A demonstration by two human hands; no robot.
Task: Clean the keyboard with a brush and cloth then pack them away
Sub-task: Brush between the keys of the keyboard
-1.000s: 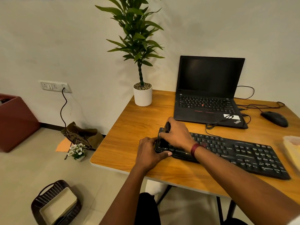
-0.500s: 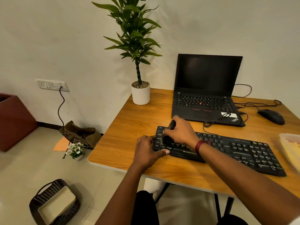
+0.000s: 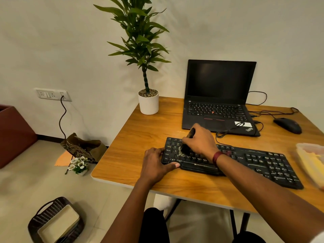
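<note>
A black keyboard [image 3: 259, 163] lies across the front of the wooden table [image 3: 136, 137]. My right hand [image 3: 199, 141] grips a dark brush [image 3: 190, 133], whose bristles touch the keys at the keyboard's left part. My left hand [image 3: 156, 162] holds the keyboard's left end, thumb along its front edge. At the right edge of the view stands a translucent container [image 3: 310, 160] with something yellow in it, perhaps the cloth.
Behind the keyboard stand an open black laptop [image 3: 219, 95], a black mouse [image 3: 287, 125] with cables, and a potted plant [image 3: 147, 100]. On the floor to the left are a dark woven basket [image 3: 54, 221], a patterned bag [image 3: 80, 148] and small white flowers [image 3: 78, 164].
My right hand has moved the brush a little to the right along the keys at the left end. My left hand keeps its hold on the keyboard.
</note>
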